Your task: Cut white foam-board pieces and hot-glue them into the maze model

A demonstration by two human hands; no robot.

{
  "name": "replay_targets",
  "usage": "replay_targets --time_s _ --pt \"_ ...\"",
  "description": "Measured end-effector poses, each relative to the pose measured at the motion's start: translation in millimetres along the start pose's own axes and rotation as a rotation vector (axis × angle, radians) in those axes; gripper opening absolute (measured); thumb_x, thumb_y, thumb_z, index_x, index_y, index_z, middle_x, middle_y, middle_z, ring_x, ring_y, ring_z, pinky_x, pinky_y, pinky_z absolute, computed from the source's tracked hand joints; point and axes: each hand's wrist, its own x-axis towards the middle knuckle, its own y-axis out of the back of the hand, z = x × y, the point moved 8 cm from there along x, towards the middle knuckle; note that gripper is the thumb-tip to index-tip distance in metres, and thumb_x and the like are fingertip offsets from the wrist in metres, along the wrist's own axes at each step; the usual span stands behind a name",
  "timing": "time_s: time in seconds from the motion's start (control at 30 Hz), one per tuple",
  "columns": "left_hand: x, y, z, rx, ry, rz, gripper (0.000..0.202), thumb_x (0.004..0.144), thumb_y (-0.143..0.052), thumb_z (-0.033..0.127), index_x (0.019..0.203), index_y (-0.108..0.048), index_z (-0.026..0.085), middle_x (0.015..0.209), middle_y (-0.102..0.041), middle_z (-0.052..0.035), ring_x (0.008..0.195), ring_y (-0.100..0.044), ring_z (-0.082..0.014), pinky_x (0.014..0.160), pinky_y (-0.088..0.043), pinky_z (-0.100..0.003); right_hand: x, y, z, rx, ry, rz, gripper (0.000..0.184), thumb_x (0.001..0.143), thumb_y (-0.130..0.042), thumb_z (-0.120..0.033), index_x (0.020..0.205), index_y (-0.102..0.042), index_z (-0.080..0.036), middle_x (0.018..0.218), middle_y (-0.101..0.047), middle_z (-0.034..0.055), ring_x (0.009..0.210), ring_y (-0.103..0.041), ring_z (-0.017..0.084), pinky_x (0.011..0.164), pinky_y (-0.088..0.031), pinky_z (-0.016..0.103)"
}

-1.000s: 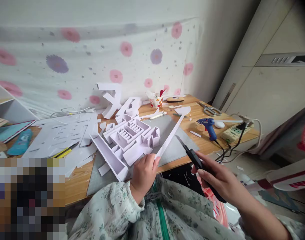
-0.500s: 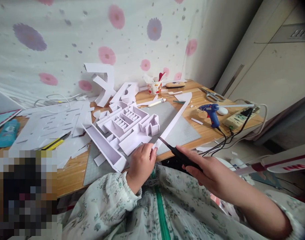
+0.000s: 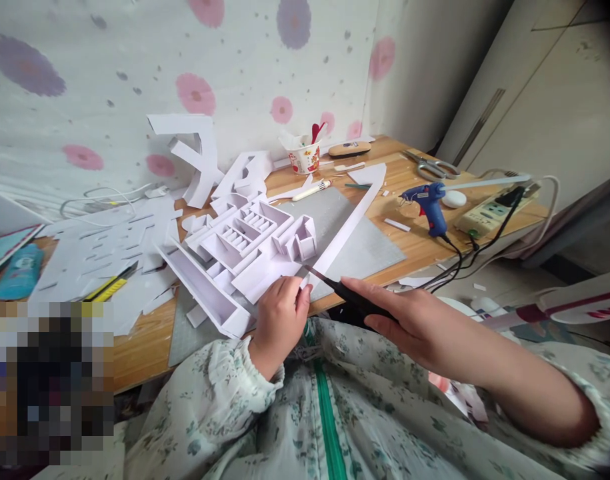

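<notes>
Near the table's front edge, my left hand [image 3: 279, 319] is closed, thumb against fingers, on the near end of a long white foam-board strip [image 3: 353, 215]. The strip runs away from me to a wider, pointed far end. My right hand [image 3: 415, 321] is wrapped round a black tool [image 3: 353, 297] with a slim pointed tip; its exact kind is unclear. That tip lies close to my left fingertips, over the strip's near end. Left of the strip, a white model [image 3: 255, 230] with small compartments and stair-like slats rests on a grey cutting mat [image 3: 379, 250].
A blue glue gun [image 3: 431, 205] stands on the right by a power strip [image 3: 492, 212]. Behind are grey scissors [image 3: 429, 167] and a paper cup [image 3: 305, 159]. White sheets [image 3: 105, 237], a yellow utility knife [image 3: 107, 288] and a blue bottle [image 3: 19, 272] lie left.
The camera view has shifted slightly. The black tool's tip has moved a little left, closer to my left fingers, and my right hand has moved with it. My left hand keeps its hold.
</notes>
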Motion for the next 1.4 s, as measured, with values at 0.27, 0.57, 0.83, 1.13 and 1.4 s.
replay_targets --time_s 0.27,0.57,0.83,1.13,1.4 --pt "1.1 0.5 1.6 0.004 0.003 -0.007 0.019 0.097 -0.047 0.02 0.079 -0.054 0.02 0.068 -0.059 -0.0022 0.065 -0.058 -0.0204 0.06 -0.039 -0.031 4.9 0.0 -1.8 0.0 -0.011 -0.026 0.054 0.097 -0.039 -0.024 0.151 -0.038 -0.022 0.081 -0.071 0.0036 0.059 -0.061 0.016 0.057 -0.043 0.023" --pt "1.0 0.7 1.6 0.012 0.015 -0.019 0.023 0.098 -0.043 0.023 0.078 -0.053 0.021 0.068 -0.06 -0.0021 0.065 -0.057 -0.0198 0.06 -0.04 -0.031 5.2 0.4 -2.6 0.01 -0.011 -0.018 0.053 0.097 -0.04 -0.024 0.15 -0.038 -0.022 0.086 -0.073 0.0046 0.064 -0.064 0.015 0.059 -0.045 0.022" --pt "0.5 -0.3 1.8 0.008 0.02 -0.036 0.022 0.098 -0.044 0.021 0.077 -0.053 0.021 0.068 -0.06 -0.0024 0.067 -0.057 -0.02 0.061 -0.041 -0.031 8.2 0.3 -4.7 -0.004 0.016 -0.015 0.053 0.097 -0.039 -0.023 0.151 -0.037 -0.021 0.087 -0.073 0.0048 0.064 -0.065 0.016 0.059 -0.045 0.022" --pt "0.4 -0.9 0.3 -0.004 0.027 -0.031 0.023 0.098 -0.043 0.021 0.077 -0.053 0.021 0.069 -0.061 -0.0029 0.067 -0.057 -0.0205 0.061 -0.041 -0.032 9.1 -4.3 -3.7 -0.061 0.006 -0.017 0.056 0.096 -0.042 -0.021 0.152 -0.035 -0.023 0.09 -0.075 0.0058 0.071 -0.069 0.018 0.064 -0.048 0.024" --pt "0.5 1.2 0.1 -0.053 0.038 -0.049 0.026 0.1 -0.037 0.022 0.082 -0.055 0.02 0.072 -0.061 -0.0035 0.07 -0.058 -0.0195 0.065 -0.045 -0.031 9.1 -7.6 -4.6 -0.143 0.016 0.029 0.053 0.098 -0.039 -0.021 0.151 -0.038 -0.019 0.098 -0.076 0.0085 0.071 -0.071 0.019 0.06 -0.047 0.025"
